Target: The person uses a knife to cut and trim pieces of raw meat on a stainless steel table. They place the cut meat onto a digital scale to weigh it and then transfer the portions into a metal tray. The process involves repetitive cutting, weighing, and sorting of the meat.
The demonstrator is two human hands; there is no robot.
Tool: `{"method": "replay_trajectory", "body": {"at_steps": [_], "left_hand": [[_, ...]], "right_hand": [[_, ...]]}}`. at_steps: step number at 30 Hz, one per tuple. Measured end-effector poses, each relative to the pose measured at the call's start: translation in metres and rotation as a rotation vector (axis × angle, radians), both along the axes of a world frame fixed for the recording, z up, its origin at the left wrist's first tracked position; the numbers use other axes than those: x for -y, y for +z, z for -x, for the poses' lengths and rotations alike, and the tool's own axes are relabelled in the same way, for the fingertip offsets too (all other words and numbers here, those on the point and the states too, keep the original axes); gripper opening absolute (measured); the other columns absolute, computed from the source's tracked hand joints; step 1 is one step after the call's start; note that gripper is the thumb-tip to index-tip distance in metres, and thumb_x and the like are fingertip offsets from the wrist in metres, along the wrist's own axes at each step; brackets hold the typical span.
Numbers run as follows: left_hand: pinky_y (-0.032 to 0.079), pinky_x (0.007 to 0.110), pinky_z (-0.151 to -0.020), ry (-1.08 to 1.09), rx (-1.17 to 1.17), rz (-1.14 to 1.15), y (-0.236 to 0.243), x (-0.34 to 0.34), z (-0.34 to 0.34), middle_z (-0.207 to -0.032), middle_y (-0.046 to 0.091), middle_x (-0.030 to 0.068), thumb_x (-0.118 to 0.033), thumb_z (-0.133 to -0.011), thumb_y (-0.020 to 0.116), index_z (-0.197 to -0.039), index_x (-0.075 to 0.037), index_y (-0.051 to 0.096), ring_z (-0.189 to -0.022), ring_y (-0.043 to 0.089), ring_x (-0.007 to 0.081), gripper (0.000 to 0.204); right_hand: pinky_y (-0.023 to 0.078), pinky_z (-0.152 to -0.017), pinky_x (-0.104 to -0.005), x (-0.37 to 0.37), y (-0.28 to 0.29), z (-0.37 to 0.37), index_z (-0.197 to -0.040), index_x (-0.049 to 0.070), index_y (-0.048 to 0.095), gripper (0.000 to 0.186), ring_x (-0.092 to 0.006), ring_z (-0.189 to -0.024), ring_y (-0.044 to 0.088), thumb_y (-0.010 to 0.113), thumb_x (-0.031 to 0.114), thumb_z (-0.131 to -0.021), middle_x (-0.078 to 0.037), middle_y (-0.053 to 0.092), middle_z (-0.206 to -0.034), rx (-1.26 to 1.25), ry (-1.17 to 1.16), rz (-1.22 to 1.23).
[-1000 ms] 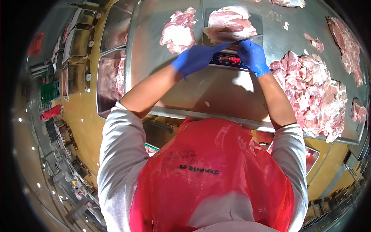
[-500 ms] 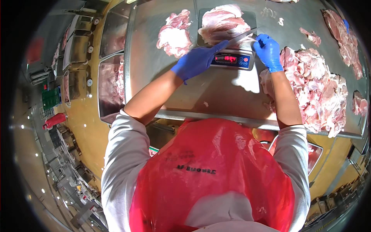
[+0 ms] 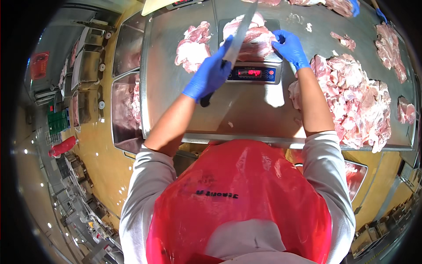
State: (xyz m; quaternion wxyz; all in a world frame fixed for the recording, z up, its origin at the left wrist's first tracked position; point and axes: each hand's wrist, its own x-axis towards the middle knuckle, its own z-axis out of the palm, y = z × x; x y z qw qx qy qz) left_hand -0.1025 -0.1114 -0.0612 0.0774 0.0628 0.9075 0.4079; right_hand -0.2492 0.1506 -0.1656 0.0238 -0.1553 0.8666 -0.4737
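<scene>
My left hand (image 3: 210, 75), in a blue glove, is closed round the dark handle of a long knife (image 3: 241, 37). The blade points up and away across a piece of raw meat (image 3: 257, 46) on the scale (image 3: 253, 74). At the right edge of that meat, my right hand (image 3: 290, 48), also gloved in blue, has its fingers bent and pinching the edge. The scale has a lit red display and stands on a metal table (image 3: 198, 112). Left of the scale lies another meat piece (image 3: 193, 48).
A large heap of meat (image 3: 351, 101) lies at the right by my forearm. Metal bins (image 3: 125, 105) with meat stand left of the table. At the far right edge are other people's gloved hands (image 3: 354, 8). A second scale (image 3: 182, 3) shows at the top.
The knife has swung from pointing right to pointing up and away. My left hand has moved left and nearer; my right hand has shifted left to the meat's edge.
</scene>
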Motion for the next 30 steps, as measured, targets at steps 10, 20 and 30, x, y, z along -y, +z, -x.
{"method": "replay_trajectory", "body": {"at_steps": [10, 20, 30], "left_hand": [[0.051, 0.051, -0.064, -0.025, -0.197, 0.166, -0.03, -0.061, 0.03, -0.077, 0.064, 0.0273, -0.007, -0.088, 0.047, -0.153, -0.008, 0.016, -0.069, 0.063, 0.0467, 0.072], [0.051, 0.051, -0.069, 0.135, -0.292, 0.212, -0.041, -0.094, 0.023, -0.085, 0.067, 0.0263, -0.007, -0.088, 0.048, -0.154, -0.016, 0.018, -0.075, 0.065, 0.0439, 0.073], [0.05, 0.05, -0.074, 0.317, -0.126, 0.363, -0.023, -0.101, 0.016, -0.08, 0.064, 0.0281, -0.008, -0.089, 0.051, -0.153, -0.014, 0.024, -0.075, 0.062, 0.0464, 0.069]], "right_hand": [[0.05, -0.067, -0.0398, 0.018, 0.006, -0.017, -0.075, 0.0, 0.062, 0.03, -0.0335, -0.065, 0.062, 0.071, 0.029, -0.077, -0.019, 0.064, -0.071, 0.05, 0.031, -0.086], [0.053, -0.076, -0.039, 0.022, -0.005, -0.003, -0.109, 0.008, 0.067, 0.039, -0.0362, -0.079, 0.064, 0.075, 0.011, -0.07, -0.017, 0.067, -0.086, -0.241, 0.203, 0.233], [0.052, -0.069, -0.0429, 0.021, -0.027, 0.02, -0.083, 0.006, 0.065, 0.011, -0.0369, -0.075, 0.062, 0.068, 0.011, -0.074, -0.015, 0.064, -0.084, -0.468, 0.361, 0.171]]}}
